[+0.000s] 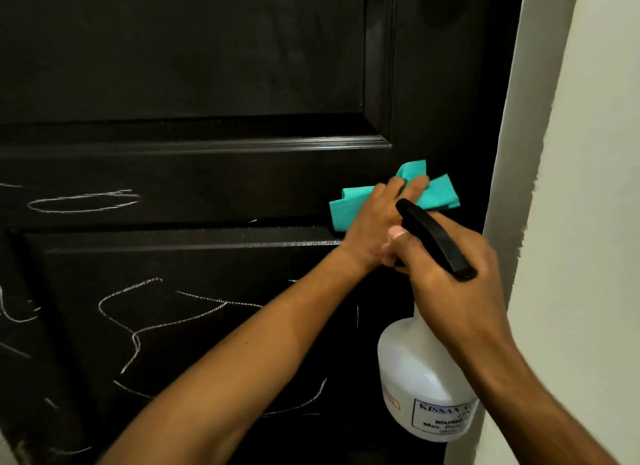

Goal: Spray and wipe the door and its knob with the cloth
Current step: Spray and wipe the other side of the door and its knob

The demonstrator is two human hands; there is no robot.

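You can read "KISSAN" in blue letters at the top of the white label [445,419] on your spray bottle [419,378]. Under it there is a line that starts with "Max", but the rest is too blurry to read. The little red label [390,400] on the bottle's left side and the white chalk marks [138,326] on the door [207,66] cannot be read as words.

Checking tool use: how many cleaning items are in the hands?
2: a teal cloth under the left hand on the door; a spray bottle in the right hand.
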